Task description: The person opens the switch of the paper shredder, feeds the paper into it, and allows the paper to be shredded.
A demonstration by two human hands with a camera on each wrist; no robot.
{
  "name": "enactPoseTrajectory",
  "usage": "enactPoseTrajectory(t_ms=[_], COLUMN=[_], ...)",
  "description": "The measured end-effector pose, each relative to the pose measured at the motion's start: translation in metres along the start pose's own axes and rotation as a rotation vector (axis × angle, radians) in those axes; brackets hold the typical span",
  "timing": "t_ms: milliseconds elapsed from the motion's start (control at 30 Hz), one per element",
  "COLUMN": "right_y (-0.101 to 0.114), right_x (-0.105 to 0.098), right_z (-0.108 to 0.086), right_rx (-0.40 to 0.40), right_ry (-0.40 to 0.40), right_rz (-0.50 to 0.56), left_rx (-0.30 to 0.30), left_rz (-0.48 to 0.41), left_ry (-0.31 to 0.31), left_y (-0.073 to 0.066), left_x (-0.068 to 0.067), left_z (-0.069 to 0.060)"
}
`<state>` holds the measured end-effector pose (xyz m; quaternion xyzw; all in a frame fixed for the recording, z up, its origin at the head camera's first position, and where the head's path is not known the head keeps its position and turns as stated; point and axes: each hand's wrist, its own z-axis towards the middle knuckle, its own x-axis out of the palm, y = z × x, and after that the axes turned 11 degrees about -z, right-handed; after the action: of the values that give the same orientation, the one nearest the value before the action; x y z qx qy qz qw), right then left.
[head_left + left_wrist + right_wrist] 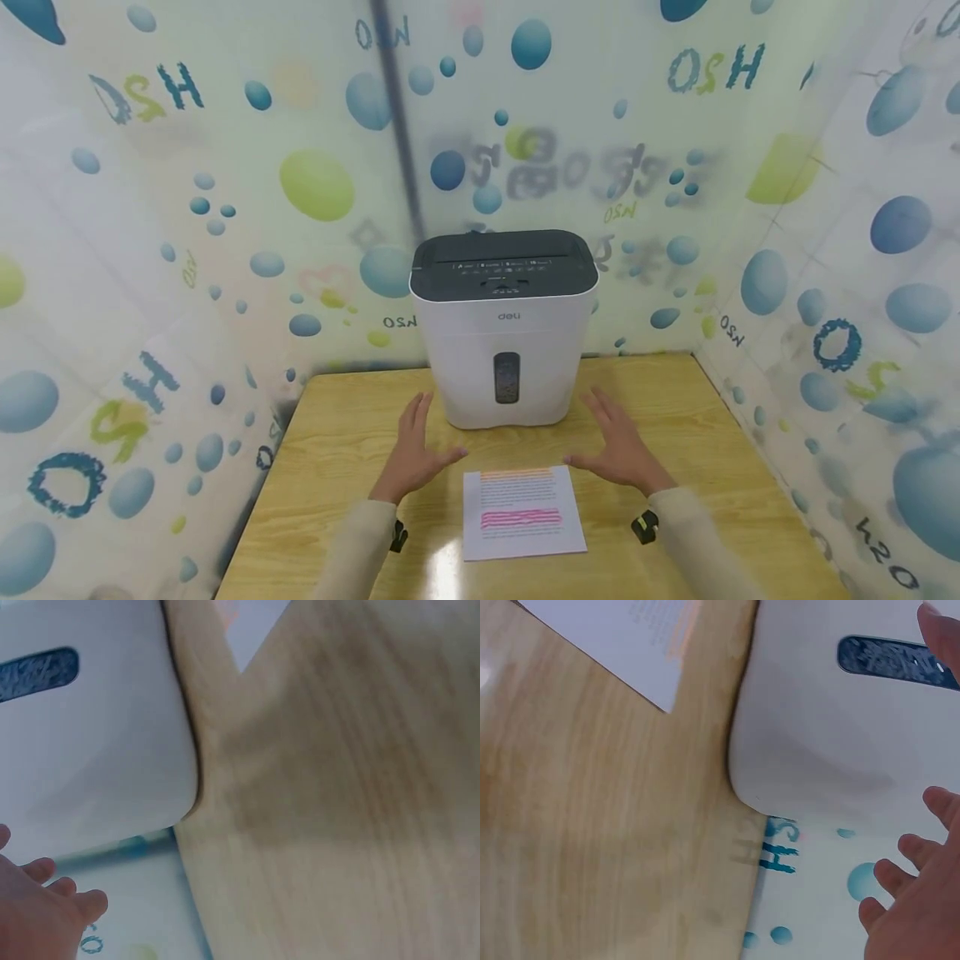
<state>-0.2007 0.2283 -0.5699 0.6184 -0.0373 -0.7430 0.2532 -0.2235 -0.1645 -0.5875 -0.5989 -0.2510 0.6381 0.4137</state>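
Note:
A white paper shredder [468, 367] with a dark grey top stands upright at the back of the wooden table. In front of it lies a printed sheet of paper [525, 537] with orange and pink highlighted lines. My left hand [416, 454] is held at the shredder's lower left, fingers extended and thumb pointing inward. On the other side, my right hand [621, 442] mirrors it. Neither hand holds anything. Both wrist views show the shredder's white front [97, 750] with its dark window [896, 660], and spread fingers near it.
The wooden table [330, 467] reaches back to a curtain [315, 275] printed with blue and green drops and H2O lettering. More of this curtain hangs close on both sides. A dark wrist strap piece [645, 527] sits at the right sleeve.

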Motion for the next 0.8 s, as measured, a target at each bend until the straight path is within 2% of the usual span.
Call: enactPoseTrajectory(t_ms=[233, 467, 667, 800], right_y=[0.005, 0.004, 0.007, 0.010], right_x=[0.024, 0.050, 0.070, 0.083], right_z=[-0.014, -0.022, -0.031, -0.039], right_rx=[-0.001, -0.017, 0.002, -0.006], right_ry=[0.048, 0.111, 0.223, 0.223], right_rz=[0.005, 0.025, 0.056, 0.053], left_rx=[0.015, 0.084, 0.058, 0.095], left_rz=[0.023, 0.040, 0.078, 0.115], left_ry=[0.079, 0.159, 0.265, 0.310], left_y=[0.011, 0.018, 0.022, 0.027], left_x=[0.025, 0.045, 0.062, 0.075], left_z=[-0.016, -0.027, -0.037, -0.044])
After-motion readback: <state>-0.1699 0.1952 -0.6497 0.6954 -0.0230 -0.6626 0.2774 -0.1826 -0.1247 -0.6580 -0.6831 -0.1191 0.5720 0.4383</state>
